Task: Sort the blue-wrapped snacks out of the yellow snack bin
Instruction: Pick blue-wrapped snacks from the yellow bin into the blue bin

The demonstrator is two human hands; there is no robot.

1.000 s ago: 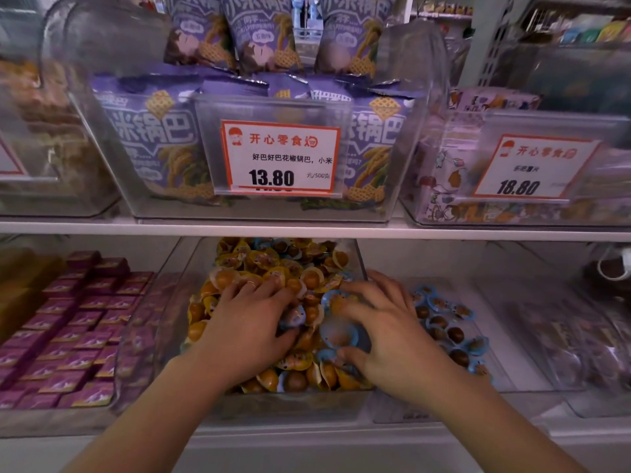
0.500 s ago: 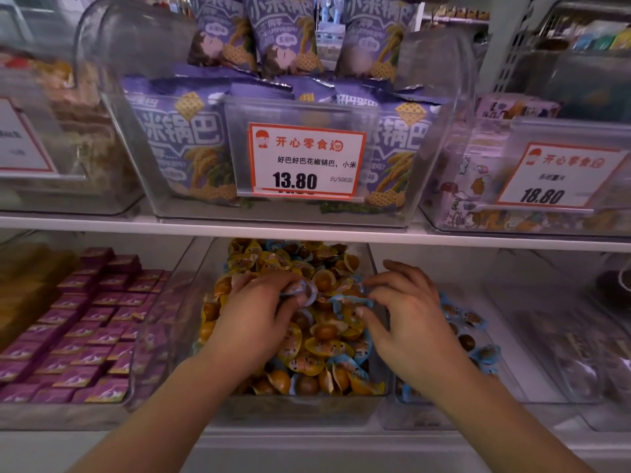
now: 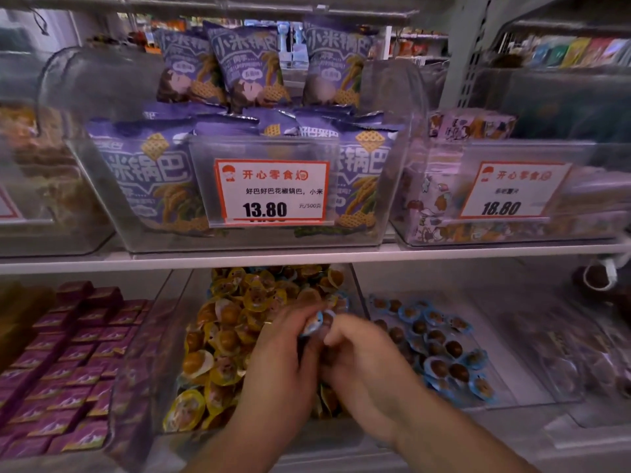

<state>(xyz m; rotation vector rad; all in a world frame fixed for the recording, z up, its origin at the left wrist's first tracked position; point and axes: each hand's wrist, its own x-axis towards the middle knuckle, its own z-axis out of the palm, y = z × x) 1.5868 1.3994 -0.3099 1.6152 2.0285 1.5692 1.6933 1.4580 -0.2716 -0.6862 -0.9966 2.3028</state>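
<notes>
We judge the small blue-wrapped round snack [image 3: 312,325] light, crinkly, slippery; our left hand [image 3: 280,363] pinches its wrapper edge; our right hand [image 3: 362,356] curls alongside, grip unclear.

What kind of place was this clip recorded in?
Most likely a snack shop selling by weight: shelves of clear bins, printed price tags reading 13.80 and 18.80 clipped to the bin fronts, and loose wrapped snacks heaped in the yellow snack bin.

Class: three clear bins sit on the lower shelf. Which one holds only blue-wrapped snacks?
The right-hand bin, beside the yellow snack bin; the left bin holds purple packets.
</notes>
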